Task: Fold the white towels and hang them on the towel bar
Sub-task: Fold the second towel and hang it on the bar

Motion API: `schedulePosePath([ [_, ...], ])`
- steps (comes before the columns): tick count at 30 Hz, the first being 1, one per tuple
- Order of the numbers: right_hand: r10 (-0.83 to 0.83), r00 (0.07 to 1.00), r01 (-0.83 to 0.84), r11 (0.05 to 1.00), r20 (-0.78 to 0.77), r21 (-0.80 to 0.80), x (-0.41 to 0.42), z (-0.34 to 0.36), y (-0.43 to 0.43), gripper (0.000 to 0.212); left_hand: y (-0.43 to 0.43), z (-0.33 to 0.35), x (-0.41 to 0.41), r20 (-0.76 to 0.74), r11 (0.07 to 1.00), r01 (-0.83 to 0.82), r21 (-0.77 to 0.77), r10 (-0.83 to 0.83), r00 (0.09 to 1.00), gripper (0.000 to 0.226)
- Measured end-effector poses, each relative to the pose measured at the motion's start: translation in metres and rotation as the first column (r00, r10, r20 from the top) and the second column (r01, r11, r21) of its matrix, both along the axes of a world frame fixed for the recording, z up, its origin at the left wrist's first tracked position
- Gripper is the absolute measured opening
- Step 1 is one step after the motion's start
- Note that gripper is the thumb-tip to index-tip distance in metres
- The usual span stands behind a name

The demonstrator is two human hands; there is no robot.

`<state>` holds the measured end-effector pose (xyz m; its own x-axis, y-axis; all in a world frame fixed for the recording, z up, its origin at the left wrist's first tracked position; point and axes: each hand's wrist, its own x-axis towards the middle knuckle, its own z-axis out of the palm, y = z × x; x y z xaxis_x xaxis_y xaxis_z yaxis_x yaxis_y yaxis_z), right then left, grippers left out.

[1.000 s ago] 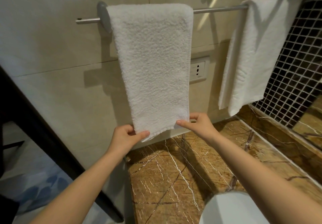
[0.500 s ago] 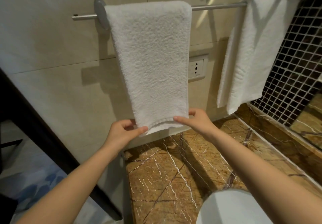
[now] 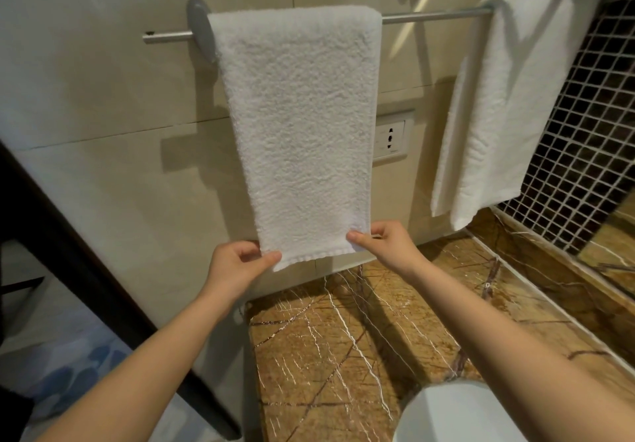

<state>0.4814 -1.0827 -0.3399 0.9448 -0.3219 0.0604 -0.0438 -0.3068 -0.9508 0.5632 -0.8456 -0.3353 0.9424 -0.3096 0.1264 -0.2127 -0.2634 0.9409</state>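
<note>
We see the near white towel [image 3: 302, 125] draped over the towel bar [image 3: 429, 17], and both hands are at its bottom hem. The left hand [image 3: 237, 266] pinches the lower left corner, thumb laid across the front and the other fingers curled behind the cloth. The right hand [image 3: 385, 245] pinches the lower right corner the same way, thumb tip on the front face and fingers folded in behind. Both forearms are bare and reach up from the bottom of the view.

The towel hangs as a long, narrow folded strip, its long axis running straight down from the bar to the hem. The top fold sits squarely over the bar, and the hem slants a little, lower at the left hand. It is thick terry with a nubbly looped pile and a flat stitched band along the bottom edge.

The bar is a thin round metal rod, brushed grey, on an oval mount [image 3: 197, 29] just left of the towel. Farther right on the same bar we find a second white towel [image 3: 505, 105], well apart from the first, smoother in look and hanging in loose layers. Between the two, a white wall socket [image 3: 390, 139] is set in glossy beige wall tiles [image 3: 103, 98]. To the right is a dark mosaic wall [image 3: 591, 132] of small squares with pale grout. Below the hands lies the table [image 3: 343, 345], brown marble with white veins, and a white rounded basin [image 3: 457, 414] shows at the bottom edge.
</note>
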Motion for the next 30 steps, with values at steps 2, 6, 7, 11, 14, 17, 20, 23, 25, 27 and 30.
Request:
schedulePosePath([
  [2, -0.032, 0.999, 0.033, 0.999, 0.023, -0.039, 0.001, -0.002, 0.001, 0.016, -0.002, -0.001, 0.002, 0.023, 0.999, -0.040, -0.003, 0.040, 0.999, 0.036],
  [6, -0.071, 0.996, 0.076, 0.991, 0.046, -0.106, 0.004, -0.007, 0.005, 0.023, -0.002, -0.007, 0.004, 0.009, 0.996, -0.077, -0.041, 0.078, 0.997, 0.029],
  [7, -0.071, 0.996, 0.076, 0.991, 0.047, -0.111, 0.004, -0.008, 0.006, 0.021, -0.001, -0.008, 0.004, -0.002, 0.994, -0.088, -0.059, 0.088, 0.996, 0.027],
  [11, -0.098, 0.995, 0.101, 0.989, 0.034, -0.104, 0.007, -0.010, 0.006, 0.013, -0.003, -0.010, 0.007, -0.043, 0.988, -0.118, -0.103, 0.114, 0.993, 0.023],
  [14, -0.128, 0.991, 0.130, 0.989, 0.033, -0.076, 0.008, -0.009, 0.008, 0.009, -0.006, -0.009, 0.010, -0.089, 0.978, -0.145, -0.149, 0.133, 0.987, 0.033],
  [17, -0.205, 0.976, 0.205, 0.979, 0.076, 0.007, 0.005, -0.009, 0.014, 0.009, -0.007, -0.009, 0.012, -0.117, 0.981, -0.111, -0.161, 0.093, 0.989, 0.033],
  [20, -0.234, 0.967, 0.227, 0.971, 0.105, 0.078, 0.003, -0.007, 0.019, 0.033, -0.009, -0.009, 0.011, -0.088, 0.994, -0.040, -0.103, 0.031, 0.996, 0.021],
  [23, -0.210, 0.976, 0.197, 0.963, 0.052, 0.186, 0.006, -0.010, 0.015, 0.053, -0.010, -0.012, 0.013, -0.092, 0.993, -0.036, -0.109, 0.026, 0.995, 0.022],
  [25, -0.159, 0.987, 0.153, 0.973, 0.018, 0.174, 0.007, -0.013, 0.013, 0.049, -0.009, -0.017, 0.016, -0.114, 0.992, -0.049, -0.118, 0.036, 0.993, 0.033],
  [27, -0.135, 0.991, 0.131, 0.979, 0.016, 0.157, 0.005, -0.015, 0.013, 0.030, -0.007, -0.021, 0.015, -0.142, 0.989, -0.047, -0.137, 0.028, 0.989, 0.030],
  [30, -0.203, 0.978, 0.186, 0.950, 0.044, 0.249, 0.007, -0.021, 0.015, 0.017, -0.008, -0.024, 0.011, -0.150, 0.991, -0.048, -0.127, 0.029, 0.988, 0.025],
])
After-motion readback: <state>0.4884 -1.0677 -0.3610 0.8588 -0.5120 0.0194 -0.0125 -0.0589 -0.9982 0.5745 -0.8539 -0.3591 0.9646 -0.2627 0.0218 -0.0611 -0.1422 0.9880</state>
